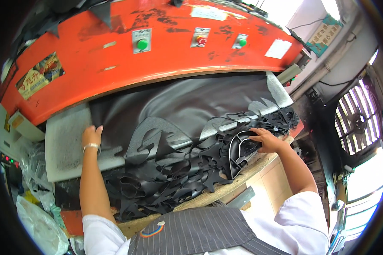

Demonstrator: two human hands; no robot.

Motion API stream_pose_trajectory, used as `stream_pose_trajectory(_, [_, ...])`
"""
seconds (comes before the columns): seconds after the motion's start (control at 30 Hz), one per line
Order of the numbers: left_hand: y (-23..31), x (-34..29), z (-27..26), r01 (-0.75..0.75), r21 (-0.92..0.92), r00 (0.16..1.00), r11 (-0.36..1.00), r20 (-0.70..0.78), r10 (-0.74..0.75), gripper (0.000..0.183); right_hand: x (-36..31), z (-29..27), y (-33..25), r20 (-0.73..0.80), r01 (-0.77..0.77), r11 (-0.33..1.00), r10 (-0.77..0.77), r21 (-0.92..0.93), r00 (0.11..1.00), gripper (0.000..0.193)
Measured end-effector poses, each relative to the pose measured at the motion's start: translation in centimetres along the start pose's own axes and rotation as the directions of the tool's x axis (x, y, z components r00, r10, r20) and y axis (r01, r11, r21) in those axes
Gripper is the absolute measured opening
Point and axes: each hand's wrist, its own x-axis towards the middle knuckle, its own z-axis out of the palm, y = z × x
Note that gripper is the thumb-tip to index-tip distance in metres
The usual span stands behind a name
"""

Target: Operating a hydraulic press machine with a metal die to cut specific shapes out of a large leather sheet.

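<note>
A wide, glossy black sheet of leather-like material (pixel 174 95) lies over a pale cutting board (pixel 68 142). My left hand (pixel 92 137) is at the sheet's left edge, its fingers curled and closed on that edge. Over to the right, my right hand (pixel 266 140) grips a curved metal cutting die (pixel 231 157) with a bright rim, fingers hooked over its side. The die rests among tangled black offcuts (pixel 170 180) along the near side of the board. Curved cut-outs along the sheet's near edge expose the pale board beneath.
A large orange press beam (pixel 170 55) spans the far side, with a green button (pixel 142 44), a red knob (pixel 201 41) and another green button (pixel 242 42). A wooden ledge (pixel 195 206) runs along the near edge. Plastic bags (pixel 42 225) sit at lower left; a fan (pixel 358 122) stands right.
</note>
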Motion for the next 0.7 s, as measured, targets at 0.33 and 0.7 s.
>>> stream_pose_trajectory(0.33, [-0.6,-6.4,-3.6,-0.001,0.097,0.910,0.995,-0.412,0.041,0.029,5.8,-1.5,12.0,-0.089,-0.325,0.534,0.610,0.781,0.787,0.053])
stream_pose_trajectory(0.7, [28.7,-18.5,-0.8,-0.150,-0.382,0.948,0.912,0.205,0.242,0.041,12.6,1.7,30.9,-0.103,-0.779,0.220,0.975,0.587,0.197,0.072])
